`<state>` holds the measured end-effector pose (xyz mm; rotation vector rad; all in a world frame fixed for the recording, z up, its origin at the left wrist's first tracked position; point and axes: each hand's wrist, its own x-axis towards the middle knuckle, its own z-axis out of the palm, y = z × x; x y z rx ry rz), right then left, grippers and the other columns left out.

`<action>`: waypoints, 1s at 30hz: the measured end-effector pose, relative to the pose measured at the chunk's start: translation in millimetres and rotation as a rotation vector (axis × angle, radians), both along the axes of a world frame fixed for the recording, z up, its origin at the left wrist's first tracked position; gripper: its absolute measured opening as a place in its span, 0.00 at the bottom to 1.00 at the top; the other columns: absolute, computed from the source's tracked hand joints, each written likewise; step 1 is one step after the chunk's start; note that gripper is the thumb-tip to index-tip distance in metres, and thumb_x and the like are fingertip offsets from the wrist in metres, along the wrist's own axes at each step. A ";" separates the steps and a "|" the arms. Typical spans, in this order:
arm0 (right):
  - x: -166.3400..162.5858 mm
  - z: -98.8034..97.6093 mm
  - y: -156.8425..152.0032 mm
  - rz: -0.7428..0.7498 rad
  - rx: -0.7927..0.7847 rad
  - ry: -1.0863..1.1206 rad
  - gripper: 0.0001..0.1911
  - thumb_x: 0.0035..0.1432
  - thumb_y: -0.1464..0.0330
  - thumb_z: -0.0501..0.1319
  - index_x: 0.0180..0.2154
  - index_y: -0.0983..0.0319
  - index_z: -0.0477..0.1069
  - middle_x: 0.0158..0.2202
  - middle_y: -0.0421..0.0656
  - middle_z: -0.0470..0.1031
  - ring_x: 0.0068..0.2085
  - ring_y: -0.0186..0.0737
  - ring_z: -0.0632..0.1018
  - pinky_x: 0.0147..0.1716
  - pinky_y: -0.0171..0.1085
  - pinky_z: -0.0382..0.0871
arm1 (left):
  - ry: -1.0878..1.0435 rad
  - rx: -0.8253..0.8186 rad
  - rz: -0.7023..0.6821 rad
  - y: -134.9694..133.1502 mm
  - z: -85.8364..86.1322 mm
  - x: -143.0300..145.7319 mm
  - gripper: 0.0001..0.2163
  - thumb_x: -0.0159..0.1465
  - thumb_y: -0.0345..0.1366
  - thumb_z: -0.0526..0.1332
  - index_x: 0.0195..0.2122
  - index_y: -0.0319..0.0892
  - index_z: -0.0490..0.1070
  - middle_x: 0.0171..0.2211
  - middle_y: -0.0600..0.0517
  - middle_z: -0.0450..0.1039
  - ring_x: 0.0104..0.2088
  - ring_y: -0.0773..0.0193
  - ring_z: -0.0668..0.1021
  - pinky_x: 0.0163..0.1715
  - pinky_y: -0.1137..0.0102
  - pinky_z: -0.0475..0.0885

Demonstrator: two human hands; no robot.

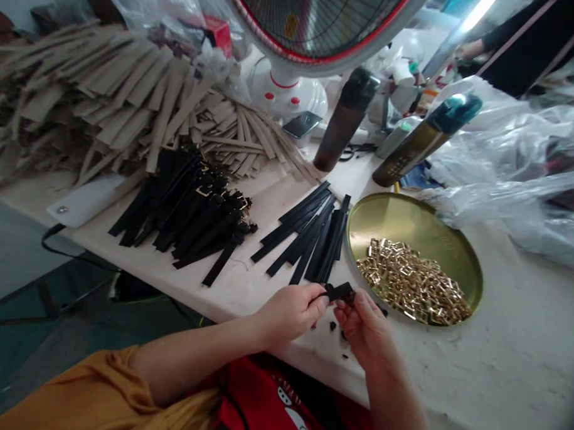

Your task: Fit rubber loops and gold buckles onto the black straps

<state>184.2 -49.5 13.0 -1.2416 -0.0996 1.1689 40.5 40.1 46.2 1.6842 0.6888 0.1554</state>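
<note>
A black strap [339, 292], judged light, thin and pliable, is pinched at its ends by the left hand [293, 312] and right hand [365, 327] over the tabletop [247, 289], beside the tray [409, 225].

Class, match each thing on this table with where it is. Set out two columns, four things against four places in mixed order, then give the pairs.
Things
1. gold buckles
2. short black strap
3. beige strips
4. fan

Places
A. heaped at the far left of the table
B. in the round tray
C. held between the left hand and the right hand
D. standing at the back of the table

Pairs: 1-B, 2-C, 3-A, 4-D
</note>
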 end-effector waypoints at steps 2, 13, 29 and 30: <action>-3.5 2.1 -6.6 -0.093 0.021 0.038 0.12 0.41 0.64 0.69 0.27 0.60 0.69 0.25 0.34 0.71 0.24 0.28 0.73 0.24 0.27 0.71 | 0.028 0.081 -0.062 -2.4 2.0 2.4 0.12 0.63 0.39 0.47 0.33 0.41 0.68 0.21 0.55 0.66 0.22 0.69 0.68 0.24 0.76 0.59; -13.4 8.3 -67.2 -0.019 -0.031 -0.411 0.12 0.45 0.64 0.66 0.34 0.59 0.71 0.30 0.38 0.74 0.28 0.30 0.73 0.30 0.31 0.69 | 0.131 0.399 -0.245 -34.9 14.2 -6.7 0.13 0.60 0.40 0.49 0.29 0.41 0.71 0.23 0.52 0.70 0.24 0.67 0.69 0.21 0.74 0.54; 9.2 2.4 -93.4 0.213 0.071 -0.684 0.12 0.48 0.62 0.63 0.35 0.60 0.72 0.29 0.41 0.72 0.29 0.37 0.73 0.30 0.38 0.68 | 0.250 0.535 -0.260 -70.8 27.3 17.7 0.13 0.59 0.38 0.49 0.30 0.42 0.73 0.24 0.52 0.72 0.24 0.67 0.69 0.21 0.74 0.53; 12.2 0.1 -93.7 0.238 0.081 -0.730 0.11 0.48 0.62 0.63 0.35 0.60 0.72 0.29 0.42 0.72 0.29 0.37 0.72 0.30 0.37 0.68 | 0.268 0.552 -0.262 -71.3 26.8 19.5 0.13 0.59 0.38 0.50 0.29 0.42 0.73 0.24 0.52 0.72 0.24 0.66 0.69 0.21 0.74 0.53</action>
